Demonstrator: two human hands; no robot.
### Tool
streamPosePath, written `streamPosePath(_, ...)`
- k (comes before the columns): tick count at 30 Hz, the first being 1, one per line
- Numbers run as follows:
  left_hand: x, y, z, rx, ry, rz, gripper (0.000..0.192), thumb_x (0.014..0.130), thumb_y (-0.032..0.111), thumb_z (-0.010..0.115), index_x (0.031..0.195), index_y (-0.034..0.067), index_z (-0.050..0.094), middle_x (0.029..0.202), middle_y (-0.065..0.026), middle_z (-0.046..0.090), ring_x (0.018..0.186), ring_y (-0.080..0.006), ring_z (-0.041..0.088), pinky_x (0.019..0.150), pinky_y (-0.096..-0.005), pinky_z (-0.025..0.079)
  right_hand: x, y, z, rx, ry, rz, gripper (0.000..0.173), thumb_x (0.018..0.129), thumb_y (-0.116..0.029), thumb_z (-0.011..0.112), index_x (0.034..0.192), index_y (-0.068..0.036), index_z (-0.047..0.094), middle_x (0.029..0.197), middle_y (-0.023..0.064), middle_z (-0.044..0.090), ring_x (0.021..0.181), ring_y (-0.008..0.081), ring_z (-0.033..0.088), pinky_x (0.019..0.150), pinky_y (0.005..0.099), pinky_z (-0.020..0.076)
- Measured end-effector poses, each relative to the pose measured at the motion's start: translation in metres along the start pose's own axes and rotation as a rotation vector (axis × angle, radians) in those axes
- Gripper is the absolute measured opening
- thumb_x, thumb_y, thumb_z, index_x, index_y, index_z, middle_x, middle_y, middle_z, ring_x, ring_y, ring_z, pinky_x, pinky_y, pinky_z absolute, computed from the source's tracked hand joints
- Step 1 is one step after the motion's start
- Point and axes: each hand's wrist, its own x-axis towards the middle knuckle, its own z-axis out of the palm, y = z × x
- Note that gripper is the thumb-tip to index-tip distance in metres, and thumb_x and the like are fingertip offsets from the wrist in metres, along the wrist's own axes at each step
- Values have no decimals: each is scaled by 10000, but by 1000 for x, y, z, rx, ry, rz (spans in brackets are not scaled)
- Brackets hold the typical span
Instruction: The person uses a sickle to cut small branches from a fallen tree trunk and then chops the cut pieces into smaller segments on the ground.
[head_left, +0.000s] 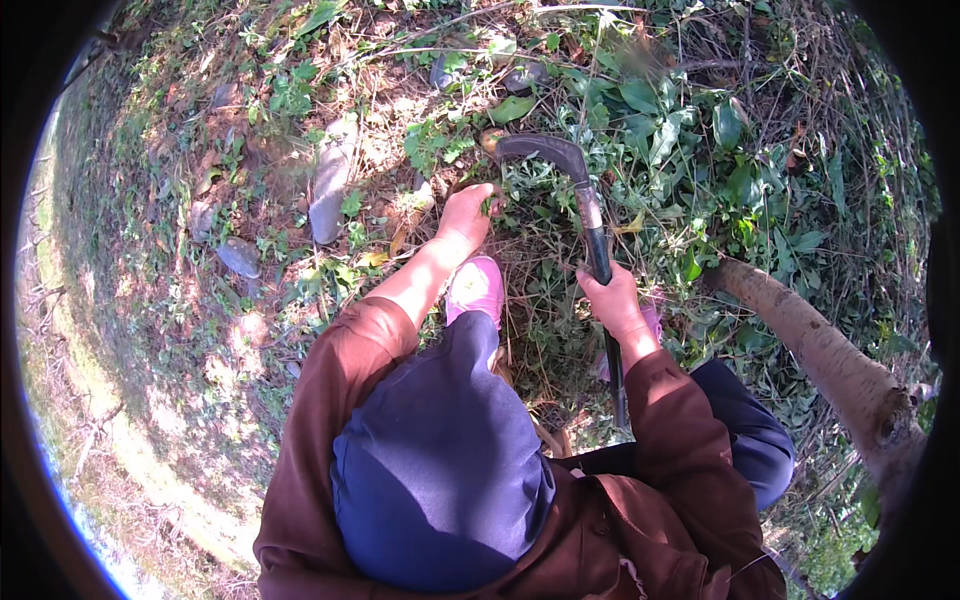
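My right hand (613, 298) grips the dark handle of a sickle (598, 244). The sickle's curved dark blade (551, 150) reaches up and to the left, low over the weeds, its tip beside a small brownish stone (491, 141). Just below and left of the blade, my left hand (463, 216) has its fingers curled around a small tuft of green weeds (498, 204); the fingertips are partly hidden. Cut or flattened stems and dry grass (536, 277) lie on the ground between my hands.
A bare tree trunk (802, 330) leans in at the right. Long grey stone (330, 184) and a smaller stone (238, 257) lie to the left. Leafy weeds (675, 127) grow thickly at upper right. My pink shoe (477, 289) is just below my left hand.
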Motion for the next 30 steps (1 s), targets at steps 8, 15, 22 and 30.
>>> streamPosePath(8, 3, 6, -3, -129, -15, -73, 275, 801, -121, 524, 993, 52, 616, 849, -64, 644, 706, -124, 589, 658, -250, 484, 12, 14, 0, -123, 63, -60, 259, 776, -232, 703, 876, -4, 629, 593, 24, 546, 530, 113, 481, 544, 306, 445)
streamPosePath(15, -17, 18, -19, -41, -171, 58, 326, 717, -133, 534, 968, 59, 613, 884, -106, 636, 822, -220, 614, 737, -292, 473, -7, 16, -4, -7, -25, 81, 241, 784, -207, 710, 895, -5, 636, 652, 20, 570, 591, 103, 478, 578, 292, 438)
streamPosePath(22, -8, 54, -54, 255, -22, 240, 460, 757, -33, 520, 1208, 59, 508, 1134, -170, 572, 1028, -341, 565, 881, -383, 468, 6, -65, 1, 272, -74, -45, 227, 847, -125, 653, 726, -71, 468, 498, -25, 446, 345, 72, 391, 325, 238, 309)
streamPosePath(30, 17, 24, -82, 963, 234, -97, 455, 769, 67, 566, 1201, 14, 435, 1149, -152, 481, 1009, -281, 544, 792, -380, 489, 7, -53, 18, 189, -130, -71, 225, 828, -141, 683, 924, -47, 502, 618, -29, 507, 455, 46, 441, 399, 228, 365)
